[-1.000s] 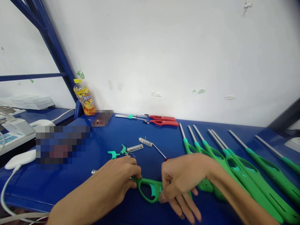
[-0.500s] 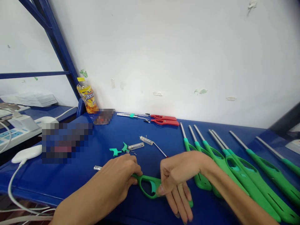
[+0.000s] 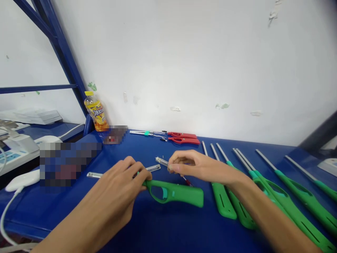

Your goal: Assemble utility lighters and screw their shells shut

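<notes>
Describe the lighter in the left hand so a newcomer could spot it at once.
At the blue table, look left of the row of green lighters. The left hand grips this green lighter by its neck, crosswise, unlike that row.

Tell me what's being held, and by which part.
The left hand holds a green lighter by its neck, ahead of the trigger loop. The right hand is at one end of a clear tank; grip unclear.

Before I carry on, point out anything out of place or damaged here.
Two red handles lie separate from the metal tubes, whose wires trail loose, so they look taken apart. The wall has ragged patches, as if something was peeled off. I see no spill.
</notes>
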Motion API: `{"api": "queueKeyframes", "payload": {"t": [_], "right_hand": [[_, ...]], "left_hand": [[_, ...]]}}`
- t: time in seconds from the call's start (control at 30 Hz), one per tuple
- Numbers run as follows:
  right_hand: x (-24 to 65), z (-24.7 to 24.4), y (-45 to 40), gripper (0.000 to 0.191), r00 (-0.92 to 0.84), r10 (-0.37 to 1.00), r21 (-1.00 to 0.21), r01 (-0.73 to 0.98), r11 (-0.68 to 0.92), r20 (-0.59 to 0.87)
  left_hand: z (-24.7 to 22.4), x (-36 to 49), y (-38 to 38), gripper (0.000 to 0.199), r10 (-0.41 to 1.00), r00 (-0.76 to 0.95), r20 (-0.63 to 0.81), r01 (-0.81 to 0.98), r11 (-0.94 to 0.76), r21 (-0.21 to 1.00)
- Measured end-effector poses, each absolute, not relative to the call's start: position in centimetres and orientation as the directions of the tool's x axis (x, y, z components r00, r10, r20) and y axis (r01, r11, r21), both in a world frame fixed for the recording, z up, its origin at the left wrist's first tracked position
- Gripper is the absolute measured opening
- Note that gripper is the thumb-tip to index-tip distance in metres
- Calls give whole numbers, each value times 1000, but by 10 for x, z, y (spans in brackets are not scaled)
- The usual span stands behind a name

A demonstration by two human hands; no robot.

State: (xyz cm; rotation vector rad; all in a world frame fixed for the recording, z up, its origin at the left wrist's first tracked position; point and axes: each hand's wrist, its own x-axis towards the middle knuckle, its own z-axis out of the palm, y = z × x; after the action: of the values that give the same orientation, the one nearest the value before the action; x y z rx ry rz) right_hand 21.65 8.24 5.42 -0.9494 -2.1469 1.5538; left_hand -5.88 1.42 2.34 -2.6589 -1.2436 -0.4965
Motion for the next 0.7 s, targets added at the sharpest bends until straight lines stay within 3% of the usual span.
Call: {"api": "queueKeyframes", "payload": {"t": [0.2,0.3,0.37,0.47,0.7], "right_hand": [[217,45,83,49,-813,545,-921,349,175,-204],[222,46,85,48,-790,580,-916,360,177,-199],[228,49,87,46,-766,614,-914,366,172,-191],[234,52,91,45,-752,630,-918,365,152,-194],[228,48,91,48,-792,583,-938,318,135,-184]], "left_hand": [[35,-54,24,27,635,554,538,793,-599,-110],[33,-55,26,22,603,538,589,804,-577,-144],[33,-62,27,30,611,494,618,841,-515,-164],[33,-74,31,32,646,467,604,869,-463,-176],[26,-68,37,26,624,564,541,799,-578,-167]]}}
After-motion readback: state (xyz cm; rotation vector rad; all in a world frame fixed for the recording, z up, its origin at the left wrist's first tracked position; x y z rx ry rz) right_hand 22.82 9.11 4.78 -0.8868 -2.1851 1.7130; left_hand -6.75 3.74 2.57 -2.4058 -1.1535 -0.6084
